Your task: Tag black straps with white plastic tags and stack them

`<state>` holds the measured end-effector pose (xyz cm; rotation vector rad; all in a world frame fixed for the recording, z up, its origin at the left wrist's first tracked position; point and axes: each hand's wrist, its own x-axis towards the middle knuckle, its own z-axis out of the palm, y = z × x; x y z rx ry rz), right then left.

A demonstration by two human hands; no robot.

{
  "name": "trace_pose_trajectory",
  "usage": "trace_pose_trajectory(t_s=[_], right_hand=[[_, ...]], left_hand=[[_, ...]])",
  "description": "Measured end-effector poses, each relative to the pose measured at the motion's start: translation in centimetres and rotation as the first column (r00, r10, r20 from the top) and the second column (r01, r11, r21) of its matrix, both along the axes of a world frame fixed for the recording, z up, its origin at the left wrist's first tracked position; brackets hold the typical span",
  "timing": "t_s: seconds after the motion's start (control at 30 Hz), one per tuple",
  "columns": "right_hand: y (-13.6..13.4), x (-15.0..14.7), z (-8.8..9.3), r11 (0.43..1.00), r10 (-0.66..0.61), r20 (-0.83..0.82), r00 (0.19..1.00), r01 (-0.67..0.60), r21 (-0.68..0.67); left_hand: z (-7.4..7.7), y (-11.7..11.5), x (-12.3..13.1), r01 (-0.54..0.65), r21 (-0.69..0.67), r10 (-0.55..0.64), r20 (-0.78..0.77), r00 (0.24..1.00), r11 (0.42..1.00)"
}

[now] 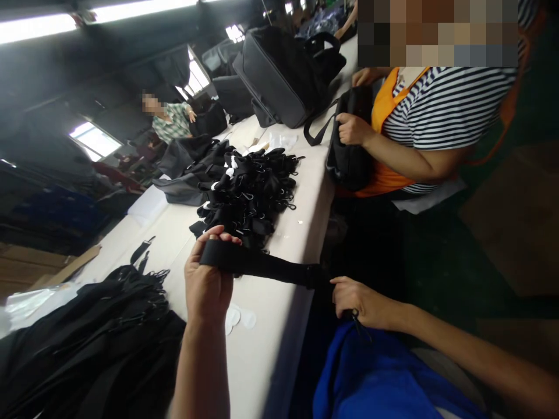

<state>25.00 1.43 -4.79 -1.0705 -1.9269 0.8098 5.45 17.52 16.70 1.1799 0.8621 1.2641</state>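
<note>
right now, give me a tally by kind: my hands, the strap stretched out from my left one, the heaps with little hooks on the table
Hands, left hand and right hand: 2
Stretched black strap: 1
Heaps with hooks, middle heap and near-left heap: 2
Total: 5

The strap (257, 266) is black, the apron (384, 107) orange, the shirt (454, 113) striped.

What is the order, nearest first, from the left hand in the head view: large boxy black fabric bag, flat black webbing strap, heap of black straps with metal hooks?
1. Flat black webbing strap: in the left hand.
2. Heap of black straps with metal hooks: on the pale table, just beyond the hand.
3. Large boxy black fabric bag: farther along the table.
</note>
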Motion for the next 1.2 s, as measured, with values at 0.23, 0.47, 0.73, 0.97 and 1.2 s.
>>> trace_pose_trajectory(t_s=[0.23, 0.47, 0.73, 0.97, 1.2], right_hand=[[0.2, -2.2, 1.4, 0.998, -0.024, -0.165, 0.986, 0.015, -0.057], [1.6, -3.5, 7.8, 0.979, -0.138, -0.345, 0.928, 0.076, -0.187], [2.9, -6.2, 7.7, 0.964, -0.246, -0.4, 0.883, 0.181, -0.193], [3.2, -4.8, 9.6, 0.98, -0.056, -0.489, 0.871, -0.046, -0.195], [3.9, -4.6, 12.9, 0.999, -0.038, -0.536, 0.844, 0.037, -0.014]], left_hand=[[1.9, -4.6, -2.0, 0.12, -0.002, -0.119, -0.149, 0.982, 0.993], [3.0, -6.9, -0.2, 0.218, 0.062, -0.199, -0.23, 0.953, 0.974], [3.9, -7.8, 0.5, 0.217, 0.086, -0.196, -0.21, 0.958, 0.972], [3.9, -7.2, -0.5, 0.191, 0.074, -0.168, -0.245, 0.955, 0.979], [4.0, -7.2, -0.4, 0.23, 0.072, -0.203, -0.269, 0.942, 0.971]])
